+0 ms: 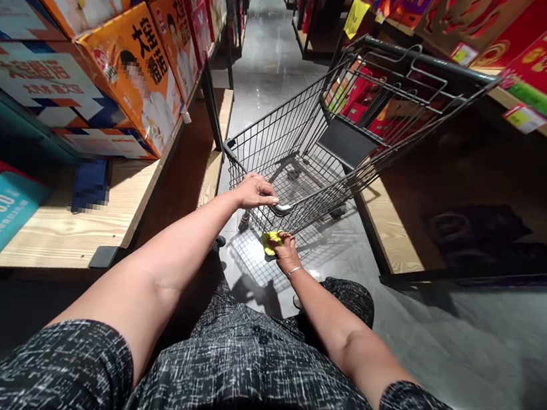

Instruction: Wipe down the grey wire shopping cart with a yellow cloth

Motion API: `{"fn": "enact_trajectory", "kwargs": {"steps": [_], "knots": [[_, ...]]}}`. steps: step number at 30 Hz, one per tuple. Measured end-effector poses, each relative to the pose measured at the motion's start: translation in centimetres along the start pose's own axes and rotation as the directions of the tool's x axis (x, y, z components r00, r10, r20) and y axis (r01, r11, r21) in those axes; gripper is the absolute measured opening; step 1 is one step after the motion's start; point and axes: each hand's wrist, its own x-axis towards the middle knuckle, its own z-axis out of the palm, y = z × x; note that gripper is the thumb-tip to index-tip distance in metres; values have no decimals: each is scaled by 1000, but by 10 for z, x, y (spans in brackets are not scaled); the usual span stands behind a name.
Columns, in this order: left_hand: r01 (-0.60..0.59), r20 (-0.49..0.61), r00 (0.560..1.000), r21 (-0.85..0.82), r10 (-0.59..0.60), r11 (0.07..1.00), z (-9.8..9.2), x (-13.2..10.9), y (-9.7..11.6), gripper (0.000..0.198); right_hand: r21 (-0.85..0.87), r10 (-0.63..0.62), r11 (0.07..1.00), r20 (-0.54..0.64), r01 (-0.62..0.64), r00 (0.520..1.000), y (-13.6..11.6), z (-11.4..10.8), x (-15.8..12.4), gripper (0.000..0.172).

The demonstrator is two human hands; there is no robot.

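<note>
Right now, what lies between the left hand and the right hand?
In the head view, the cart's front wire panel and yellow cloth show between the left hand, on the rim, and the right hand, holding the cloth.

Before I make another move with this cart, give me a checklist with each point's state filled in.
1. Left hand on the shopping cart: ok, it rests at the near end's rim.
2. Yellow cloth in the right hand: ok, bunched in the fingers.
3. Cloth against the wires: cannot tell, it is low by the near end, but contact is unclear.
4. Hands on the cart's handle: not ok, it is at the far end, away from both.
5. Near wheel locked: cannot tell, no lock is discernible.
6. Cart upright: ok, it stands on the floor.
</note>
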Motion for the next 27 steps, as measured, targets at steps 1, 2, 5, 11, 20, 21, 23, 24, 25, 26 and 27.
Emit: {"fn": "enact_trajectory", "kwargs": {"steps": [1, 2, 5, 11, 20, 21, 23, 24, 25, 26, 27], "knots": [[5, -7, 1000, 5, -5, 1000, 0, 1, 1, 33, 6, -6, 1000, 18, 6, 1000, 3, -3, 0, 37], [12, -14, 1000, 12, -12, 1000, 1, 1, 3, 35, 12, -10, 1000, 40, 9, 999, 6, -6, -1, 34], [38, -23, 999, 38, -37, 999, 1, 2, 7, 43, 31, -11, 999, 59, 9, 998, 13, -19, -4, 32], [38, -110, 994, 182, -18, 983, 8, -6, 22, 32, 61, 16, 998, -331, 4, 944, 3, -80, 16, 40], [79, -162, 986, 180, -50, 980, 38, -25, 65, 42, -56, 55, 992, -590, -109, 805, -40, -201, 60, 51], [70, -166, 985, 197, -37, 978, 40, -25, 63, 41, -87, 7, 994, -521, -60, 854, -49, -201, 60, 54], [54, -184, 983, 207, -15, 977, 42, -25, 57, 36, -128, -98, 990, -380, 53, 920, -66, -196, 59, 56], [50, -196, 981, 200, -10, 979, 43, -25, 53, 33, -144, -141, 985, -324, 99, 935, -72, -193, 58, 56], [46, -206, 978, 188, -6, 981, 44, -25, 49, 31, -163, -173, 978, -280, 131, 944, -76, -192, 57, 56], [42, -214, 977, 177, -3, 983, 44, -24, 45, 27, -188, -193, 971, -244, 149, 950, -77, -193, 58, 55], [38, -220, 976, 172, 1, 984, 44, -24, 42, 23, -218, -197, 964, -215, 149, 957, -74, -197, 61, 54]]}}
